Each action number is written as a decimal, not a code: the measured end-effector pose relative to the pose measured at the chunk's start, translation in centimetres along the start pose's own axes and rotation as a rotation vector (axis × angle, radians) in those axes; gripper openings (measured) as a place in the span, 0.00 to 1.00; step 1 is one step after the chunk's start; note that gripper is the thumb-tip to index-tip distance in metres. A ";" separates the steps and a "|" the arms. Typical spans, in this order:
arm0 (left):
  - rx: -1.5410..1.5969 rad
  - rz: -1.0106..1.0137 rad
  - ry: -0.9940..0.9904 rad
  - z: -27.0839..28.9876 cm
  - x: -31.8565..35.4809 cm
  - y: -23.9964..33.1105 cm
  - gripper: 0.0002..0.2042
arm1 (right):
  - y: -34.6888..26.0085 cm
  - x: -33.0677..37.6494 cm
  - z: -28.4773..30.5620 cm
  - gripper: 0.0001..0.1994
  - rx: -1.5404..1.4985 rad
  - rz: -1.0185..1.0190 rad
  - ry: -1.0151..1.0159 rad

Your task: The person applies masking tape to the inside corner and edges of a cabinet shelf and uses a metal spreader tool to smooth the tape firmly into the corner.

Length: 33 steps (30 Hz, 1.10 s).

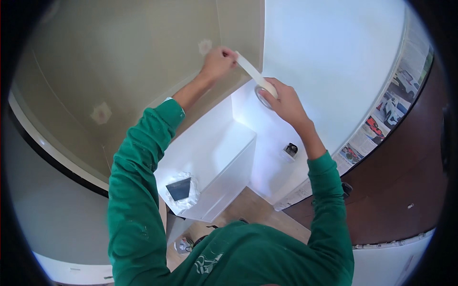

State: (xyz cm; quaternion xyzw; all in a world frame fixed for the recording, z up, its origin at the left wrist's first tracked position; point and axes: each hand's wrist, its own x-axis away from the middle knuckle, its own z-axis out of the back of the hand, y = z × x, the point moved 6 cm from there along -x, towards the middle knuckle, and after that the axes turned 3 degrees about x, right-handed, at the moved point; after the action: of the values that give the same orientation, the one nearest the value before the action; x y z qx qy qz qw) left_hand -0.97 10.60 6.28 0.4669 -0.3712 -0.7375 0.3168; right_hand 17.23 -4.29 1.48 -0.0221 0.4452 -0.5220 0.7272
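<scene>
My left hand [219,63] is raised close to the beige wall, its fingers pinched on the free end of a strip of masking tape [249,66]. The pale strip runs slanting down to the roll of tape [260,97], pulled straight between my hands. My right hand [289,105] is closed around that roll, near the corner where the beige wall meets the white one. Part of the roll is hidden behind my right thumb and fingers. Both forearms are in green sleeves.
Below my hands is a white ledge [210,148], with a dark grey flat blade-like piece [179,189] on crumpled white plastic. A small open wall box [290,150] sits on the white wall [334,57]. Newspaper [374,126] lines that wall's edge, beside a brown panel [381,190].
</scene>
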 end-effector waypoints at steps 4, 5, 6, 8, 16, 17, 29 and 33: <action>-0.152 0.037 0.112 7.2 -4.2 -2.0 0.07 | -0.5 1.4 3.2 0.20 0.207 0.001 0.043; -0.202 0.050 0.129 8.6 -4.7 -3.3 0.07 | -0.7 1.6 3.9 0.20 0.235 0.027 0.024; -0.277 0.063 0.095 8.8 -5.2 -4.5 0.07 | -1.2 1.6 4.6 0.20 0.269 0.047 0.004; -0.427 0.091 0.022 8.1 -6.0 -6.5 0.09 | -2.7 1.3 5.7 0.21 0.408 0.120 -0.074; -0.758 0.006 0.179 4.3 -8.3 -8.7 0.11 | -0.8 -3.9 5.9 0.16 0.560 0.284 -0.258; -0.823 -0.011 0.192 4.3 -8.5 -9.1 0.11 | -0.4 -4.6 5.4 0.16 0.558 0.306 -0.276; -1.213 -0.234 0.067 1.5 -10.5 -8.5 0.08 | 2.9 -8.1 4.7 0.11 0.405 0.227 -0.088; -1.290 -0.234 0.036 2.1 -9.5 -8.4 0.08 | 4.0 -9.1 3.5 0.10 0.300 0.104 -0.157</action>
State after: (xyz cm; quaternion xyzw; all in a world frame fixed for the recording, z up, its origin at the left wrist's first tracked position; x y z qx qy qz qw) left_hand -0.50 23.24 4.11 0.2326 0.2041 -0.8338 0.4572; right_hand 22.01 3.06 7.29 0.0690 0.3050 -0.5407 0.7809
